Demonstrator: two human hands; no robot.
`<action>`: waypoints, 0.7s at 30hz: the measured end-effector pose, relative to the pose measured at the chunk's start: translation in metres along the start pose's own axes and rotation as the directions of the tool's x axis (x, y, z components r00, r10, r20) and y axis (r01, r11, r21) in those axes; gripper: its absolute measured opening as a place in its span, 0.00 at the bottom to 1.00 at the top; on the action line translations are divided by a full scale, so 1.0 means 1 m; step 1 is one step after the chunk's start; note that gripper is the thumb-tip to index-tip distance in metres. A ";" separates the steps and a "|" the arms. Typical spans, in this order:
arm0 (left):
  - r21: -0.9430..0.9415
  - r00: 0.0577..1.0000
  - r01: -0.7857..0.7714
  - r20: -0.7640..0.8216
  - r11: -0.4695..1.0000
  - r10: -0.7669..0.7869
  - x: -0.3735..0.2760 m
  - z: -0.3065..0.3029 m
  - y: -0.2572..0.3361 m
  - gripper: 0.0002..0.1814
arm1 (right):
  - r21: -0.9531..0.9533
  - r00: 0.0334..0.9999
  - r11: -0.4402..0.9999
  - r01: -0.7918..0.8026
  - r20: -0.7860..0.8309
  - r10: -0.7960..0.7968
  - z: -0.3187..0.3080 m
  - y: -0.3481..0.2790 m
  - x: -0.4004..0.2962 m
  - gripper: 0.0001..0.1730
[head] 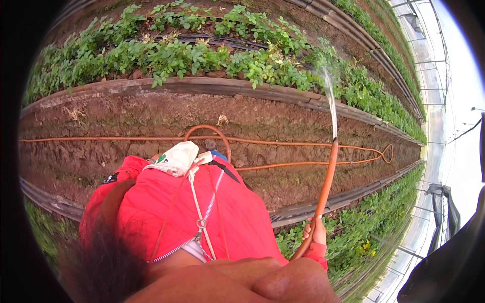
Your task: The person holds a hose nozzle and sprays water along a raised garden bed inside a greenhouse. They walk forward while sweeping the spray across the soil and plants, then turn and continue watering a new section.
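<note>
My right hand (316, 231) is closed around an orange hose (326, 189), low on the right beside my red jacket (159, 212). The hose rises from the hand, and a stream of water (332, 102) leaves its end. The water lands and sprays among the leafy green plants (261, 68) in the bed across the path. My left sleeve (130, 166) reaches forward on the left. Only a sliver of skin of my left hand (154, 156) shows, mostly hidden by a white cloth bag (178, 159) at my waist, so its grip is unclear.
More orange hose (280, 142) lies along the bare soil path (151, 110), with a loop (206, 127) near my feet. A low edging (212, 85) borders the planted bed. Another plant row (363, 231) grows behind my right hand. Greenhouse framing (430, 60) stands at the right.
</note>
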State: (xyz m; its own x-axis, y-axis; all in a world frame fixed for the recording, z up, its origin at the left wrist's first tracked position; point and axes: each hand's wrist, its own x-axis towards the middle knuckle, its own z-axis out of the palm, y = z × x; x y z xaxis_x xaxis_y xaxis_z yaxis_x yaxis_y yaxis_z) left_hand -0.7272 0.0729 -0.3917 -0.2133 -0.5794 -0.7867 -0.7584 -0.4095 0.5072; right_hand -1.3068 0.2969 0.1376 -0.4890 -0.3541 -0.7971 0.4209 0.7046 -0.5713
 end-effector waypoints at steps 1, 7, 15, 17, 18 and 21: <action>-0.002 1.000 -0.003 0.005 1.000 0.003 0.001 0.001 0.001 0.22 | 0.024 1.000 1.000 0.008 -0.010 -0.007 -0.002 0.001 -0.002 0.28; 0.008 1.000 -0.016 0.019 1.000 0.016 0.007 0.002 0.005 0.22 | 0.037 0.997 0.999 0.017 -0.077 -0.014 -0.003 -0.002 -0.008 0.28; -0.048 1.000 -0.019 -0.001 0.999 0.019 -0.004 0.021 -0.008 0.22 | -0.119 0.999 0.992 -0.035 -0.002 0.035 0.007 -0.022 0.013 0.28; -0.063 1.000 -0.011 -0.006 0.998 0.011 -0.012 0.024 -0.012 0.23 | -0.163 0.999 0.986 -0.038 0.024 0.042 0.014 -0.032 0.016 0.28; -0.068 1.000 -0.007 -0.012 0.998 0.006 -0.016 0.026 -0.014 0.23 | -0.180 0.998 0.983 -0.043 0.028 0.049 0.018 -0.036 0.018 0.28; -0.108 1.000 -0.006 -0.027 0.994 0.003 -0.023 0.039 -0.024 0.23 | -0.247 0.997 0.968 -0.046 0.044 0.058 0.029 -0.051 0.019 0.27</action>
State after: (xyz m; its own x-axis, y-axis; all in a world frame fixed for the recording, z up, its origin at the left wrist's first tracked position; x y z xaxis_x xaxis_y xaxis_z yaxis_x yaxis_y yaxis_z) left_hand -0.7282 0.1228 -0.3994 -0.1992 -0.5993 -0.7753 -0.6858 -0.4799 0.5472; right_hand -1.3157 0.2366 0.1456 -0.4294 -0.3393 -0.8370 0.2412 0.8500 -0.4683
